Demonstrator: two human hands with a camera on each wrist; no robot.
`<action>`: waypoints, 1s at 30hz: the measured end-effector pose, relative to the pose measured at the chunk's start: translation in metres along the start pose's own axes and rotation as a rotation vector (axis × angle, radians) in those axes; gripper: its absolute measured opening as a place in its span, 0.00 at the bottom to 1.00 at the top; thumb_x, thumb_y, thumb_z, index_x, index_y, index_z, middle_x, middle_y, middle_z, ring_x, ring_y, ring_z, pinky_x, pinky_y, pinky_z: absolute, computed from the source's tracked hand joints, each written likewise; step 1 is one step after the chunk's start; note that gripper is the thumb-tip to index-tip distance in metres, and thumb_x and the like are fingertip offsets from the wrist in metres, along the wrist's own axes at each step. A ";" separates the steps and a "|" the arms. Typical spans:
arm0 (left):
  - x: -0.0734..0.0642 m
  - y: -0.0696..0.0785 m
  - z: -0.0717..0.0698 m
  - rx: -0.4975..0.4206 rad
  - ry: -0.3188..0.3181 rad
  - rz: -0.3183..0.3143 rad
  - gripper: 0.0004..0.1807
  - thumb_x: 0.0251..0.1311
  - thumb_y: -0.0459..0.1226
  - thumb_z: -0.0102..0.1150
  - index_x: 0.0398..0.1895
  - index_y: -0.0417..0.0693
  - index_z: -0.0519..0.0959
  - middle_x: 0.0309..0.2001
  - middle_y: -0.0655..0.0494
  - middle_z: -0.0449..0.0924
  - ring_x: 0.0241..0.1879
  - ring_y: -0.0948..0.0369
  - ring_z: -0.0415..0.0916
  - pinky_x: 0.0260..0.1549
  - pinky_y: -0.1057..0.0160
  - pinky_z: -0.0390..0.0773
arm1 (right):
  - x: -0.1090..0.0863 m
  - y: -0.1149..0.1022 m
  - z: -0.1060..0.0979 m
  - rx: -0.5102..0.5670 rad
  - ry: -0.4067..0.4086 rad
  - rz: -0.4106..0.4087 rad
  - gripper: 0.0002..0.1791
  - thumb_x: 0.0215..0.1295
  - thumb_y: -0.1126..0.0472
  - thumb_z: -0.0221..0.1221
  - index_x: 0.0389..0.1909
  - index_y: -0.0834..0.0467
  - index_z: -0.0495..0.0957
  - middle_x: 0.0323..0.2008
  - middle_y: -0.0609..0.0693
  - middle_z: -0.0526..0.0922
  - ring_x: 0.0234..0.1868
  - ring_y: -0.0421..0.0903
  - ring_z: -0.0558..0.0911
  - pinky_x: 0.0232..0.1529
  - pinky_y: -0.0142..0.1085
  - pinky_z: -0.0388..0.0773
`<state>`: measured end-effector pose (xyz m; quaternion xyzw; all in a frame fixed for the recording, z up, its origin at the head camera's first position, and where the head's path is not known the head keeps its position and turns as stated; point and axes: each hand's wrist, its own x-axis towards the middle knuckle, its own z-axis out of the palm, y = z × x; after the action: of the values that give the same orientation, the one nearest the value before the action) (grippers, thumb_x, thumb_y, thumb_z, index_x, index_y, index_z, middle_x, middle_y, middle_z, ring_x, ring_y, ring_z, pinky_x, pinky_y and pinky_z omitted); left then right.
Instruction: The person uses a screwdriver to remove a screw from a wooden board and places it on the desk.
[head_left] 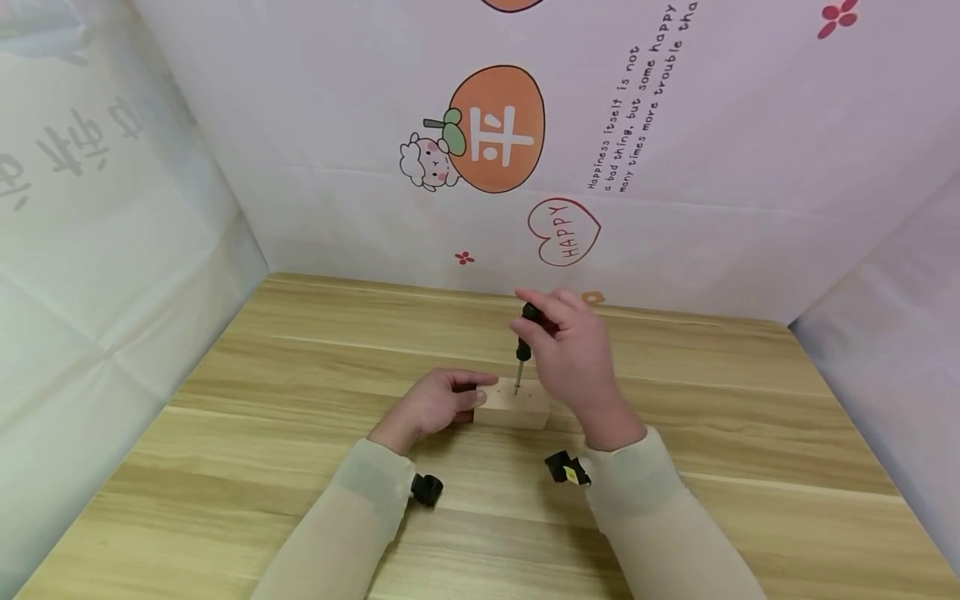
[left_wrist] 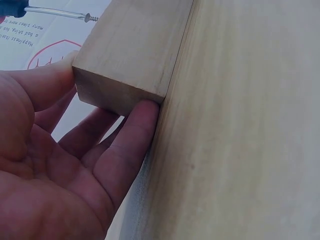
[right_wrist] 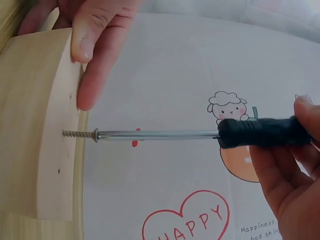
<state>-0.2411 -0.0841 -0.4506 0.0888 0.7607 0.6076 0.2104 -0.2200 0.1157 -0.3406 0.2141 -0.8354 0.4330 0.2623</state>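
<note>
A pale wooden block (head_left: 512, 414) lies on the table, with my left hand (head_left: 435, 405) gripping its left end between thumb and fingers. My right hand (head_left: 579, 357) pinches the black handle of a screwdriver (right_wrist: 260, 133) near its top. The screwdriver stands nearly upright over the block, its metal shaft pointing down. At the shaft's tip is a screw (right_wrist: 80, 134), its point at the block's top face and most of its thread showing. Small dark holes (right_wrist: 59, 171) mark that face on either side of the screw.
The wood-grain table (head_left: 247, 433) runs back to a printed white cloth (head_left: 360, 225) with cartoon fruit and a red heart. More white cloth hangs at left and right. A small black camera (head_left: 427, 490) sits on each wrist, close above the table.
</note>
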 end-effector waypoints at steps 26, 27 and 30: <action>-0.001 0.001 -0.001 -0.006 -0.009 0.008 0.16 0.71 0.36 0.59 0.59 0.54 0.83 0.59 0.56 0.77 0.44 0.58 0.77 0.43 0.58 0.80 | -0.003 -0.004 0.010 0.036 0.031 -0.076 0.17 0.56 0.66 0.73 0.47 0.63 0.84 0.38 0.51 0.82 0.34 0.43 0.81 0.35 0.35 0.81; -0.001 0.001 -0.002 -0.008 -0.010 0.007 0.16 0.71 0.36 0.59 0.59 0.54 0.83 0.59 0.56 0.77 0.44 0.58 0.77 0.43 0.58 0.80 | -0.003 -0.004 0.010 0.036 0.037 -0.081 0.16 0.56 0.67 0.73 0.46 0.62 0.84 0.38 0.51 0.82 0.34 0.43 0.81 0.34 0.36 0.81; 0.000 0.001 -0.002 -0.013 -0.013 0.009 0.16 0.71 0.36 0.59 0.59 0.53 0.83 0.60 0.54 0.76 0.44 0.58 0.76 0.43 0.58 0.80 | -0.002 -0.005 0.010 0.034 0.025 -0.056 0.14 0.58 0.67 0.72 0.46 0.61 0.85 0.37 0.50 0.82 0.33 0.42 0.80 0.31 0.37 0.80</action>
<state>-0.2414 -0.0857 -0.4497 0.0947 0.7549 0.6130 0.2130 -0.2182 0.1055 -0.3436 0.2363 -0.8182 0.4424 0.2810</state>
